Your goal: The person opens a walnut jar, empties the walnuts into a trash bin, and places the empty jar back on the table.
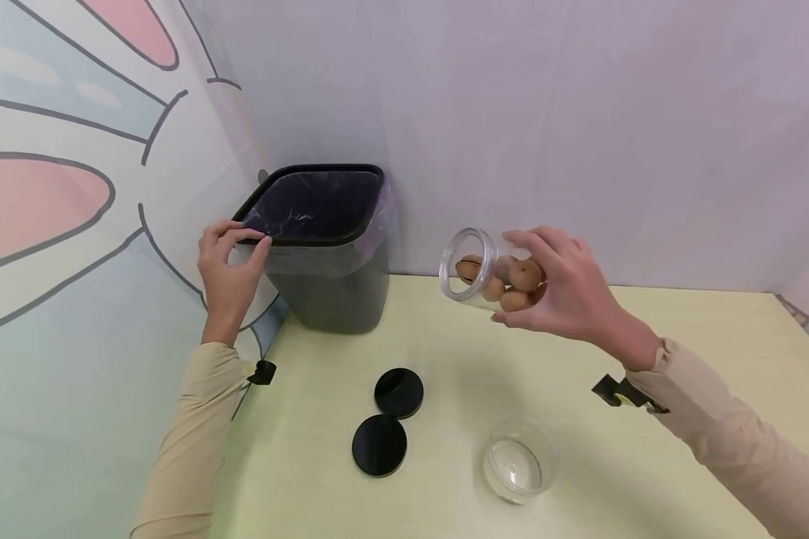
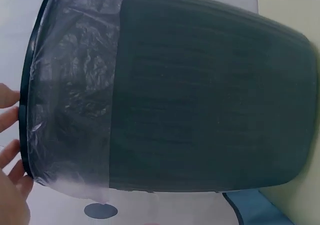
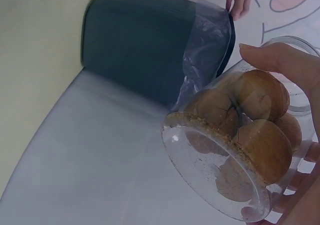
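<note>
In the head view my right hand (image 1: 566, 284) grips a clear jar (image 1: 468, 293) near its base, above the table. The jar lies tilted on its side, its open mouth facing left toward the trash bin. Several walnuts (image 1: 524, 275) are inside; one (image 1: 469, 268) lies near the mouth. The right wrist view shows the walnuts (image 3: 262, 150) through the jar's wall, with brown crumbs along the base edge. At the bin's near left corner, my left hand (image 1: 229, 262) holds the black rim (image 2: 24, 130) with thumb and fingers. The dark trash bin (image 1: 330, 292) has a translucent liner (image 2: 75, 90) folded over its rim.
Two black round lids (image 1: 399, 392) lie on the pale yellow table (image 1: 297, 464), close together. A second clear jar (image 1: 520, 460) stands upright to their right. Behind the table hangs a pale wall covering (image 1: 485, 112); a cartoon-printed one (image 1: 74, 314) is at the left.
</note>
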Tool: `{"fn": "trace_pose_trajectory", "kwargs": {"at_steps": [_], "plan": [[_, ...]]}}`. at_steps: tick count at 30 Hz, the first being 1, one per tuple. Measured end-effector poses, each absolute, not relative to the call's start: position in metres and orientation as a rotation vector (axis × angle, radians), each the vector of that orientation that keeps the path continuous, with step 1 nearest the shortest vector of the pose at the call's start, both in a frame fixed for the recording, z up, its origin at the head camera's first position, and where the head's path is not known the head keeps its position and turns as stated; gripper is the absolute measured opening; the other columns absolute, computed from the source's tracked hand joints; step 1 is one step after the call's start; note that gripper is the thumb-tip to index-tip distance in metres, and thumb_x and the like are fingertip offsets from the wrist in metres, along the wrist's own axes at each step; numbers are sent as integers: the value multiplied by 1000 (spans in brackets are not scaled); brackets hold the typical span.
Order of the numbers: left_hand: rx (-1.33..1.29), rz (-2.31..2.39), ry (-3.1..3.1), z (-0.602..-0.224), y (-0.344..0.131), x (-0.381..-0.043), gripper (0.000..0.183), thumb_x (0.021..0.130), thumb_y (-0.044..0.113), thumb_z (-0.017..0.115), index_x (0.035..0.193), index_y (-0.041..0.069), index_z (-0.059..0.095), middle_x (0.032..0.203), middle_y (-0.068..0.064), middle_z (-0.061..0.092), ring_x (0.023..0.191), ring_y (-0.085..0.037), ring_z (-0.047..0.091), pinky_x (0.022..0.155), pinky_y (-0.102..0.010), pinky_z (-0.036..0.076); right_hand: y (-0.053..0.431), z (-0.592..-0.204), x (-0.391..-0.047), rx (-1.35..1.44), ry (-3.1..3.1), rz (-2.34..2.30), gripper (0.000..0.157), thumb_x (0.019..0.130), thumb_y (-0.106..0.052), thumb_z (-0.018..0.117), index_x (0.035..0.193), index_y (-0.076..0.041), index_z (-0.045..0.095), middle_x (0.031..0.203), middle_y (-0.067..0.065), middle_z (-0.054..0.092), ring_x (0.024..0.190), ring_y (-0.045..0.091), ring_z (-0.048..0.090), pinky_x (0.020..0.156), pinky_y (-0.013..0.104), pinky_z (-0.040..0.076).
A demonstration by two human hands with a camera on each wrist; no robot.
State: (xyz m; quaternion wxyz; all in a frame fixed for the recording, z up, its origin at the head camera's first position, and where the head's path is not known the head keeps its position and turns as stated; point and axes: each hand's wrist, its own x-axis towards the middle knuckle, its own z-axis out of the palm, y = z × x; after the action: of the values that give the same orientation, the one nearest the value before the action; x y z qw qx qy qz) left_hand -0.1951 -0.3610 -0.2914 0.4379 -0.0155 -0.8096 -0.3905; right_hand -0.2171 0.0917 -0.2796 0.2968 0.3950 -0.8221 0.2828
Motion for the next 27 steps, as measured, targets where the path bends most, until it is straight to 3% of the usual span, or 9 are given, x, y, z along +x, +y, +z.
{"fn": "trace_pose_trajectory", "kwargs": {"at_steps": [11, 18, 27], "plan": [[-186, -853, -1998, -298, -367, -200, 16, 84, 14, 72, 96, 4, 71, 107, -12, 57, 107, -18, 42, 90, -36, 32, 80, -266, -226, 1093, -2175, 720, 92, 46, -42, 89, 126, -11, 56, 106, 10, 56, 96, 28, 50, 76, 49, 34], [-224, -875, -1943, -291, -349, -194, 13, 82, 0, 71, 93, -6, 68, 104, -21, 54, 104, -26, 41, 91, -35, 32, 74, -259, -235, 1102, -2176, 690, 91, 46, -40, 89, 126, -11, 56, 104, 9, 56, 95, 29, 51, 75, 48, 34], [-194, -929, -1938, -287, -337, -191, 13, 82, -1, 70, 94, -7, 68, 106, -21, 54, 107, -25, 42, 94, -35, 32, 64, -255, -247, 1106, -2211, 645, 94, 47, -45, 88, 128, -10, 54, 106, 11, 55, 96, 29, 50, 75, 49, 34]]}}
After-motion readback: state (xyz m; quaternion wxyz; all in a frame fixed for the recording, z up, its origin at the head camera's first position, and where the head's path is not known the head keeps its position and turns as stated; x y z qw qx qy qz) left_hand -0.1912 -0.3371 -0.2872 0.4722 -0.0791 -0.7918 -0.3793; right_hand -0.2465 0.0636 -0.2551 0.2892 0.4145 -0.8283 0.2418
